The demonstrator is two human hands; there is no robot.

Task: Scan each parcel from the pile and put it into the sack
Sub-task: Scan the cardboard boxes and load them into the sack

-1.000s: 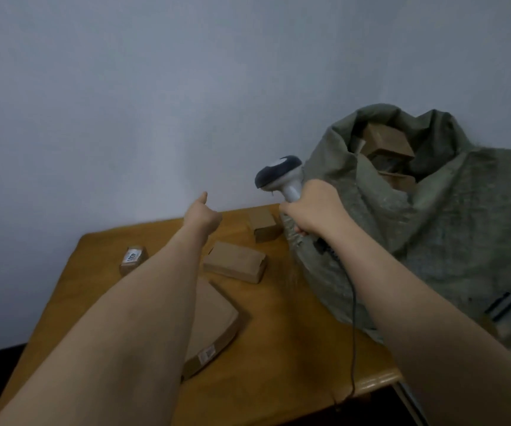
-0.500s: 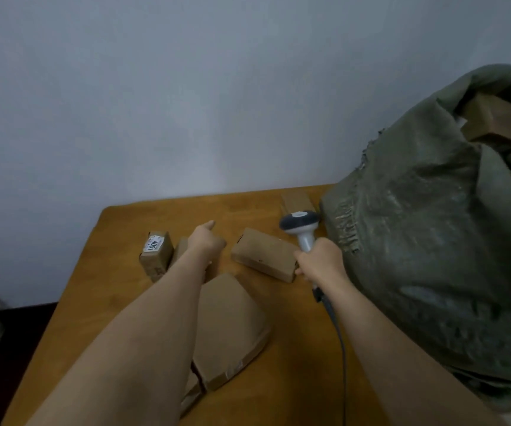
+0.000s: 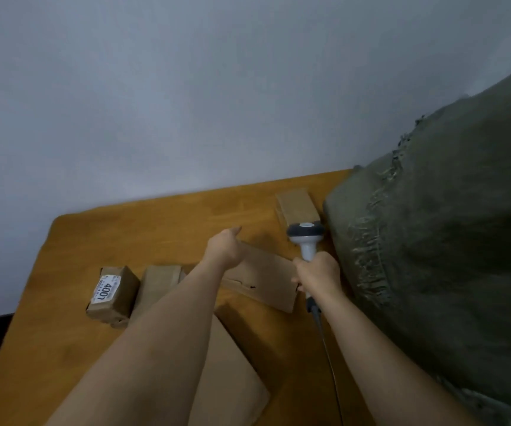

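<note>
Several brown cardboard parcels lie on the wooden table [image 3: 155, 222]. My left hand [image 3: 223, 249] is at the far left end of the middle parcel [image 3: 263, 282], thumb pointing away; its fingers are hidden behind the back of the hand. My right hand [image 3: 318, 275] grips the handle of the grey and white scanner [image 3: 305, 232], which stands upright just right of that parcel. The green woven sack [image 3: 447, 241] bulges at the right, close against the scanner; its opening is out of view.
A small box with a white "4001" label [image 3: 111, 292] and a plain box [image 3: 158, 282] sit left of my left arm. A flat parcel [image 3: 232, 373] lies near me. Another small box [image 3: 297, 207] stands beside the sack. The scanner cable [image 3: 329, 352] runs towards me.
My left hand moved right, from beside the small boxes to the middle parcel's end. The scanner came down from in front of the sack to beside that parcel. The view swung left and down.
</note>
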